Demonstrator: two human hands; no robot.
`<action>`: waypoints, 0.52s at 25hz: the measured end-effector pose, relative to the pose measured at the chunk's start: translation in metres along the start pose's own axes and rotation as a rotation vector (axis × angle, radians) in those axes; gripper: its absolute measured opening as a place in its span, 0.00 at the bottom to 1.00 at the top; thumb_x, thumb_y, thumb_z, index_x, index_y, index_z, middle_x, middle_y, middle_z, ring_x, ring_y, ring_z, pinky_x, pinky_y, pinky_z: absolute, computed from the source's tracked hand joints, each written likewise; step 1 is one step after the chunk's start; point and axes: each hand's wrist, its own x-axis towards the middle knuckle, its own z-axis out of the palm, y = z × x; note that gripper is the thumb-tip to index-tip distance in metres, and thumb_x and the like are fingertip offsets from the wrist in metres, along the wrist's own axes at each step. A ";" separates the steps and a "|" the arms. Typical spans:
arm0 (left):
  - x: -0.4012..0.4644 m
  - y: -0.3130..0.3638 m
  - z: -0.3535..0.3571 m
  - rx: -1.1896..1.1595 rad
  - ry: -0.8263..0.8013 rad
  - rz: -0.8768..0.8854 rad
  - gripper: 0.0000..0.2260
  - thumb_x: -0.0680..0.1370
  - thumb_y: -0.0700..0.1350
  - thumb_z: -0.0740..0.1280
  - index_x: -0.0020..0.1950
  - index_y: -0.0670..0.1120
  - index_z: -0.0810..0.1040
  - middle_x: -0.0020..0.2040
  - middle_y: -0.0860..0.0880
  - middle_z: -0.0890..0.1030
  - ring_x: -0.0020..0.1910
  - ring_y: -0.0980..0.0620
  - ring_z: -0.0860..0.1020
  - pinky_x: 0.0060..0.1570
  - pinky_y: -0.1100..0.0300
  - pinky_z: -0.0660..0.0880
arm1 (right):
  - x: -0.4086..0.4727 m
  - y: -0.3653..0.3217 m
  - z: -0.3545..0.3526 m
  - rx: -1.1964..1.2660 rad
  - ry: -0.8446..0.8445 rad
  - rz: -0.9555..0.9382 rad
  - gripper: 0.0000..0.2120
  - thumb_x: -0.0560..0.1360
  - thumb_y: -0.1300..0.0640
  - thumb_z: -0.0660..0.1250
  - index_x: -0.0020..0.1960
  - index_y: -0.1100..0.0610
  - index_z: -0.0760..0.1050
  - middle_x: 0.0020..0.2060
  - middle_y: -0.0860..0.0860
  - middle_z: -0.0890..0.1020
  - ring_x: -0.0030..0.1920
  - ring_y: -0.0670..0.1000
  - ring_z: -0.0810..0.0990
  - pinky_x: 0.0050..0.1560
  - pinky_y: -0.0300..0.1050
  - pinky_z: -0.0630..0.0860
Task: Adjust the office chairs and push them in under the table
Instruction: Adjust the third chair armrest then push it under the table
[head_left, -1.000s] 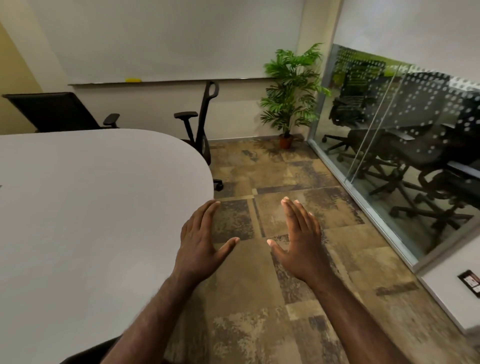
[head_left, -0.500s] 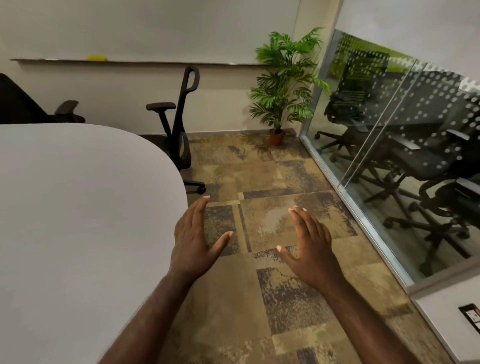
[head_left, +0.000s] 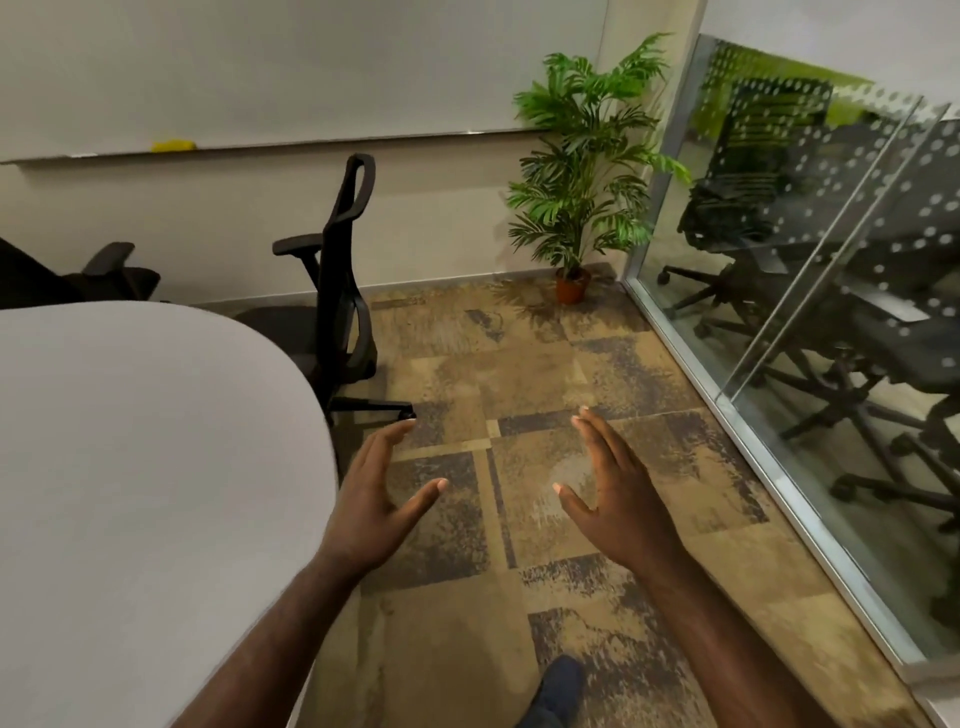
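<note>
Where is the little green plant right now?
The potted plant stands on the floor in the far corner, between the wall under the whiteboard and the glass partition.

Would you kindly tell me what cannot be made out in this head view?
- Nearer office chair: the table hides most of its seat and base.
- Farther office chair: cut off by the left edge and the table.
- Yellow object on the whiteboard ledge: too small to identify.

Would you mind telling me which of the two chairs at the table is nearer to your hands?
The tall-backed chair seen side-on at the table's curved end; the other chair sits farther left, mostly cut off.
</note>
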 end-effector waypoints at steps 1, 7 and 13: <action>0.021 -0.002 0.006 -0.004 0.006 -0.017 0.31 0.73 0.62 0.69 0.72 0.56 0.64 0.70 0.56 0.70 0.68 0.58 0.69 0.63 0.49 0.73 | 0.026 0.010 -0.001 0.020 0.001 -0.011 0.36 0.77 0.49 0.68 0.79 0.52 0.54 0.79 0.46 0.54 0.76 0.48 0.57 0.71 0.51 0.64; 0.146 -0.001 0.029 0.040 0.101 -0.124 0.32 0.71 0.61 0.69 0.72 0.54 0.65 0.69 0.53 0.71 0.66 0.58 0.69 0.59 0.60 0.69 | 0.171 0.067 -0.017 0.083 -0.047 -0.117 0.36 0.78 0.48 0.67 0.79 0.53 0.53 0.79 0.47 0.54 0.76 0.48 0.57 0.72 0.51 0.63; 0.240 -0.021 0.047 0.053 0.137 -0.178 0.32 0.71 0.62 0.68 0.72 0.55 0.65 0.71 0.55 0.70 0.68 0.58 0.68 0.63 0.57 0.68 | 0.287 0.100 -0.003 0.132 -0.082 -0.182 0.36 0.77 0.49 0.69 0.78 0.53 0.56 0.78 0.47 0.56 0.75 0.47 0.59 0.71 0.49 0.64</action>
